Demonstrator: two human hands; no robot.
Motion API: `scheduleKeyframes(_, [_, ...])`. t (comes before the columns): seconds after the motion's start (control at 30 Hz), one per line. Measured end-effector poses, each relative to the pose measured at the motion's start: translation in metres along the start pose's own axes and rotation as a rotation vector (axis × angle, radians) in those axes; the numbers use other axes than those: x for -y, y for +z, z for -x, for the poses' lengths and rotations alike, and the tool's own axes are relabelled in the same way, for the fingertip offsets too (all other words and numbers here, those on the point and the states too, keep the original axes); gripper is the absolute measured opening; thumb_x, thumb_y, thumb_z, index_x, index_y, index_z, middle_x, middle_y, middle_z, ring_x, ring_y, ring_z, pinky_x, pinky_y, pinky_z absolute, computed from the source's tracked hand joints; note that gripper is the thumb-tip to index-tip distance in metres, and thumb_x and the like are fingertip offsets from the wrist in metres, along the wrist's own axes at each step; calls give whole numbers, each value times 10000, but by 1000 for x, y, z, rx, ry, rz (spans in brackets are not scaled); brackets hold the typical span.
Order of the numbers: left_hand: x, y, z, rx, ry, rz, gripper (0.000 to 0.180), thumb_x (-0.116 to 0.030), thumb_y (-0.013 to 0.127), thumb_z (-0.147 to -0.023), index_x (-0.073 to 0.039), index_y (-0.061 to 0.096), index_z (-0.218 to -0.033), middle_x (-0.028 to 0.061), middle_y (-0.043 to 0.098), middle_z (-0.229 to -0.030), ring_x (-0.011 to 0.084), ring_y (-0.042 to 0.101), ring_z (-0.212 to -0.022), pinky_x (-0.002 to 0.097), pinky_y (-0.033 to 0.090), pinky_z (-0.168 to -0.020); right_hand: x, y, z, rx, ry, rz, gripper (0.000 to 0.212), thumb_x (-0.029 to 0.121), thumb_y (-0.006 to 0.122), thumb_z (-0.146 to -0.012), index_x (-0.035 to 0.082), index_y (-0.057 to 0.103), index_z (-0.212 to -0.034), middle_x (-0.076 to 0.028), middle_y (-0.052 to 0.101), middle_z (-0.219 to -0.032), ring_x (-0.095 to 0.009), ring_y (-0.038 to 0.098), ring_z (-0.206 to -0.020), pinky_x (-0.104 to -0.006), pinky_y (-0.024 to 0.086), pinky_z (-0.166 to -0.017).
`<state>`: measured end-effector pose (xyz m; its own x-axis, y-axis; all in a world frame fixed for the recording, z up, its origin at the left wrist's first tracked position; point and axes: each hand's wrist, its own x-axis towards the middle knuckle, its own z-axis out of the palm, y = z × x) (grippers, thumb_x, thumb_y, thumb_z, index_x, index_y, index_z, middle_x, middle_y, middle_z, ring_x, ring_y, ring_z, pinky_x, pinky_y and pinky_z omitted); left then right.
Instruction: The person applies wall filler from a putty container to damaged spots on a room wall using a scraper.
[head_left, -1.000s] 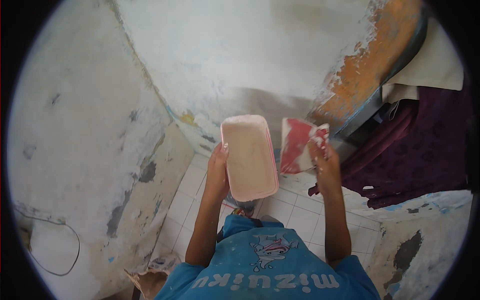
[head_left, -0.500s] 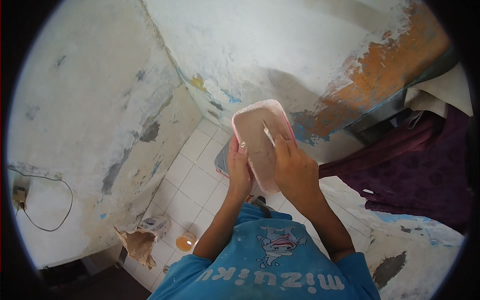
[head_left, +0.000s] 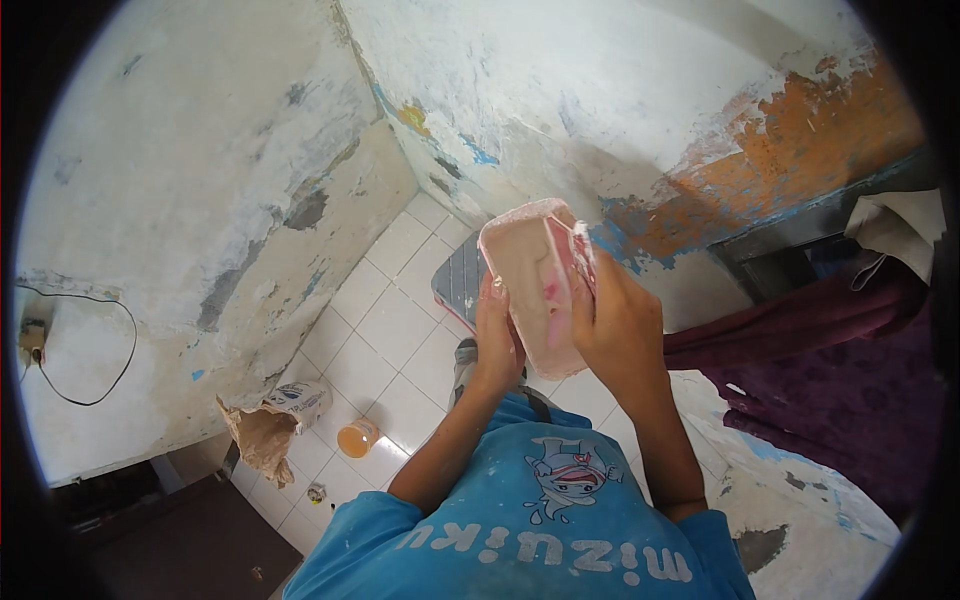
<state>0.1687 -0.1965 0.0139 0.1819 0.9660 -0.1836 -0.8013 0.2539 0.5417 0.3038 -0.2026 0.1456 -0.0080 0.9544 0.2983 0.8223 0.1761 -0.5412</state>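
While the left hand [head_left: 497,335] grips the long side of a pink tub [head_left: 487,243], its thumb laid over the rim and its other fingers mostly hidden behind the wall, the right hand [head_left: 625,325] is closed on a flat red-and-white scraper [head_left: 566,245] at the opposite side. The right grip is narrow — thumb toward the tub's inside, fingers folded around the far side — though how tightly they press cannot be told. The scraper stands tilted along the right wall, its upper part close to the rim.

The tub is held in front of the chest, above the tiled floor [head_left: 362,362], its open face turned up toward the head. Pale, pasty filling [head_left: 522,275] covers much of its inside; a bright pink patch shows through near the right hand.

Down on the tiles at the left, a crumpled paper bag [head_left: 262,440] lies with its mouth open — its contents cannot be made out. Near it sits a small round container [head_left: 357,438], orange inside.
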Motion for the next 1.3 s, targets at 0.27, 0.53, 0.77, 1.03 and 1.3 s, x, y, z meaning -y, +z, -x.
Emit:
scheduleKeyframes(0.27, [10,27,12,-28,266,-253,594,-206,483,-1081,10,248,-1582,136,424,-1538,209,425,-1408,350,344,-1174,-16,12,9,-32,-153,310,469,123,660,-845,48,596,-1303,-98,701,-1007,-284,703,-806,-387,586,-640])
scheduleKeyframes(0.53, [16,36,17,-33,358,-308,591,-121,468,-1063,16,232,-1587,145,408,-1535,213,413,-1406,363,338,-1176,-20,11,4,7,-38,196,420,110,616,-880,86,622,-1299,-94,720,-965,-300,697,-824,-463,554,-681])
scheduleKeyframes(0.77, [28,19,17,-52,292,-323,630,-203,484,-1072,18,211,-1596,140,399,-1542,212,414,-1406,358,335,-1178,-13,2,15,134,-135,55,366,123,615,-906,106,689,-1265,-172,676,-817,-376,656,-752,-485,507,-673])
scheduleKeyframes(1.03, [29,21,17,10,357,-200,652,-338,518,-1070,-73,236,-1595,112,448,-1501,230,500,-1359,403,447,-1135,-11,-23,10,91,-168,56,318,128,646,-886,74,686,-1197,-118,707,-886,-330,686,-792,-453,537,-695])
scheduleKeyframes(1.3, [11,28,14,-86,384,-303,620,-243,502,-1069,-53,229,-1592,150,426,-1523,265,479,-1395,430,448,-1148,-25,-14,9,127,-197,83,358,115,648,-896,65,634,-1250,-131,710,-963,-349,687,-846,-472,537,-726])
